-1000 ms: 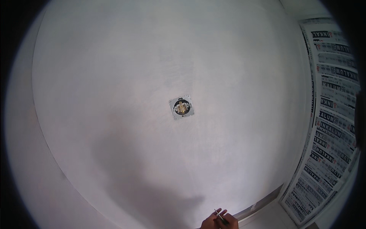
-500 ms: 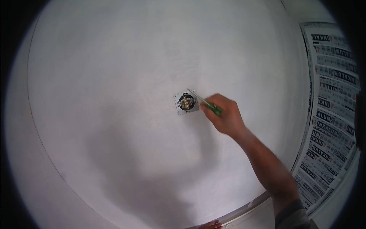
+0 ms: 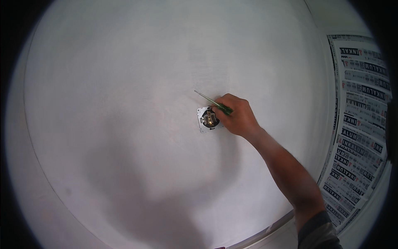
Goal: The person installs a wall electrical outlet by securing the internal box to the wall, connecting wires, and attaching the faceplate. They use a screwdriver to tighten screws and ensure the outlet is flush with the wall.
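A wall socket insert (image 3: 202, 127) without its cover is set in the pale wall. Its square metal mounting frame surrounds a dark round core with brass-coloured parts. My right hand (image 3: 237, 113) is closed around the green handle of a screwdriver (image 3: 207, 98), right beside the socket, and covers the socket's upper right part. The thin shaft slants up and to the left, its tip over bare wall above the socket and not on a screw. Whether my fingers touch the mounting frame, I cannot tell. My left hand cannot be made out; only a tiny dark sliver shows at the lower edge.
The wall (image 3: 124, 103) fills most of the view, with a broad shadow of me below the socket. On the right stands a framed panel (image 3: 360, 124) covered with printed protective film. A grey strip (image 3: 269, 228) runs along the wall's lower edge.
My right hand has risen over the socket's upper right side, and the screwdriver tip has swung left, away from the frame's top edge. My left hand's fingers have dropped out at the bottom.
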`<action>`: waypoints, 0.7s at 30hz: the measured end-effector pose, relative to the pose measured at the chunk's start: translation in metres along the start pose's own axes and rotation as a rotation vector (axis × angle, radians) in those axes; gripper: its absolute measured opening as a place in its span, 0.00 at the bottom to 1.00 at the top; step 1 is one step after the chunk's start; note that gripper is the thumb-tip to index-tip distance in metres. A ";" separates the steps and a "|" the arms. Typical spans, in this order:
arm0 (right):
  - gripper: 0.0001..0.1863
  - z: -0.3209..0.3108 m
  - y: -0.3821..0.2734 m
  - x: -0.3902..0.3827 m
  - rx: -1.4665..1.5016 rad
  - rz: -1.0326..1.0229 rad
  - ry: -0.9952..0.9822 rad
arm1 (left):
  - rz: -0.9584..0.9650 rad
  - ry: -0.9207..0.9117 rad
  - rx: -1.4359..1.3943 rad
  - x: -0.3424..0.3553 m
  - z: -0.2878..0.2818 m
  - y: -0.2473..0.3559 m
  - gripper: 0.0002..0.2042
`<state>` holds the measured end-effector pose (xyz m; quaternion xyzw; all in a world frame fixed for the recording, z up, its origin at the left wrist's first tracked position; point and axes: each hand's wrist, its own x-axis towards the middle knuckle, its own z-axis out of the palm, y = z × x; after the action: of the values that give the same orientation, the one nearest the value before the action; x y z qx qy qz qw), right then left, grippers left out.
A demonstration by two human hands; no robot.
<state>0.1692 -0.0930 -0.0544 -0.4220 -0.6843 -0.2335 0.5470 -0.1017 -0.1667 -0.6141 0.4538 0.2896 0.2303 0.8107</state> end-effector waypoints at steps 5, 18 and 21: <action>0.04 0.004 -0.004 0.002 0.015 -0.048 0.013 | -0.169 0.078 -0.170 -0.003 0.009 0.020 0.23; 0.07 -0.004 -0.022 0.019 -0.284 -0.107 -0.209 | -0.162 -0.101 -0.292 0.022 -0.014 0.004 0.27; 0.07 -0.003 -0.023 0.020 -0.316 -0.095 -0.217 | -0.008 -0.162 -0.076 0.008 -0.006 0.011 0.28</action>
<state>0.1510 -0.1014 -0.0317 -0.4924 -0.7133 -0.3168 0.3851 -0.1008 -0.1526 -0.6090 0.4386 0.2161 0.2002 0.8490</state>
